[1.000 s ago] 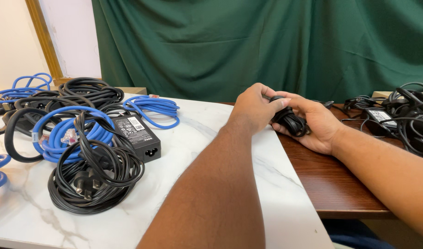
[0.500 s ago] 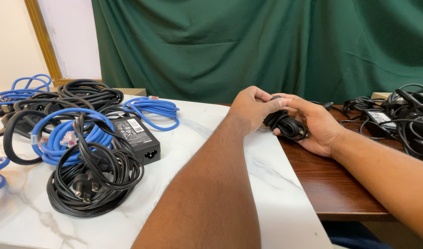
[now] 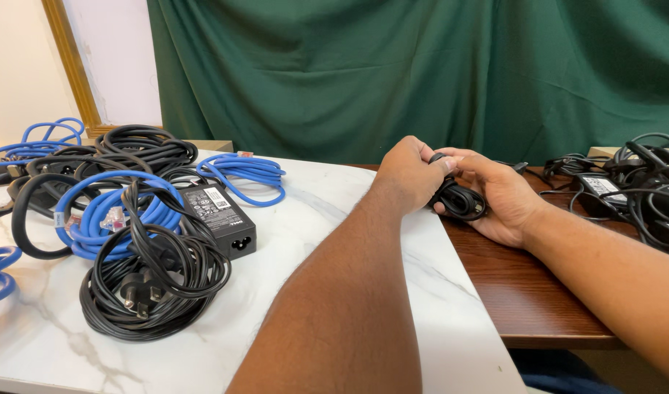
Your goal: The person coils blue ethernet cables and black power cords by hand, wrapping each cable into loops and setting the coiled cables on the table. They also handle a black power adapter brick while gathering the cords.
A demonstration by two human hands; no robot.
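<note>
Here, both hands meet over the seam where the white marble top [image 3: 290, 241] gives way to the brown wooden table [image 3: 524, 292]. The small black cable bundle [image 3: 462, 201] sits between them, cradled in the right hand [image 3: 506, 201] and capped from the left side by the left hand [image 3: 407, 175].

- Relation: bundle lies straight ahead, far side of the table edge, inside the right palm. Right hand is the carrier; left hand comes in from above and left, touching the bundle's upper end.
- Long axis: the loops run roughly from upper left to lower right, along the right palm.
- Left hand: knuckles up, fingers curled down, tips pinching the cable near its top. Forearm stretches diagonally across the marble.
- Right hand: palm turned up and inward, fingers cupped under the coil, thumb across the top close to the left fingertips. Closed loosely round the bundle, not flat.

Surroundings: to the left on the marble, well apart, a black power adapter [image 3: 221, 219] beside coiled black cord [image 3: 156, 284] and blue cables [image 3: 94, 211]. On the far right, a tangle of black adapters and leads [image 3: 633, 190]. Green curtain [image 3: 422, 73] behind.
</note>
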